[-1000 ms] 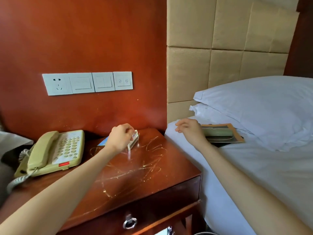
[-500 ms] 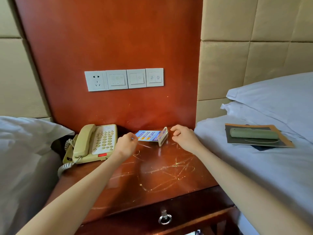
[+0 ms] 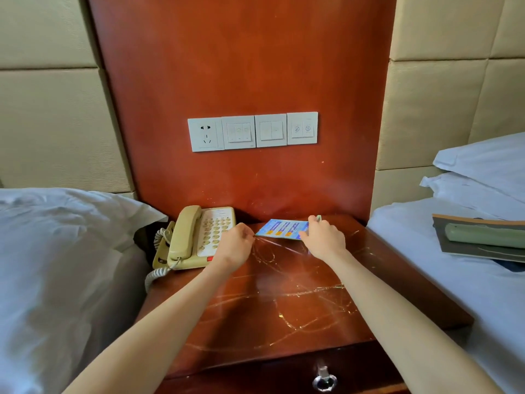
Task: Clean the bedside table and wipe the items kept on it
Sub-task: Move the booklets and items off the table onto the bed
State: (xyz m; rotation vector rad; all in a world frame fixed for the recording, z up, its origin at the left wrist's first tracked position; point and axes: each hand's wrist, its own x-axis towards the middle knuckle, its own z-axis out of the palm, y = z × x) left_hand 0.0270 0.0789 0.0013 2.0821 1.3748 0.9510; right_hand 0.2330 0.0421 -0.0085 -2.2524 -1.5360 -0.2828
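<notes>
The red-brown bedside table (image 3: 284, 311) has a scratched, glossy top. At its back lies a blue printed card (image 3: 281, 228) in a clear stand, tipped flat. My left hand (image 3: 237, 247) pinches the card's left corner. My right hand (image 3: 324, 237) grips its right end, where the clear edge of the stand shows above my fingers. A beige corded telephone (image 3: 199, 237) sits at the table's back left, just beside my left hand.
White beds flank the table: a pillow (image 3: 56, 251) on the left, a mattress (image 3: 454, 280) on the right bearing a dark folder with a green roll (image 3: 483, 236). A socket and switch panel (image 3: 252, 132) is on the wall. The drawer has a ring pull (image 3: 324, 381).
The view swung left from the right-hand bed to face the table. My right hand came off the bed to the card's right end. My left hand slid to its left corner.
</notes>
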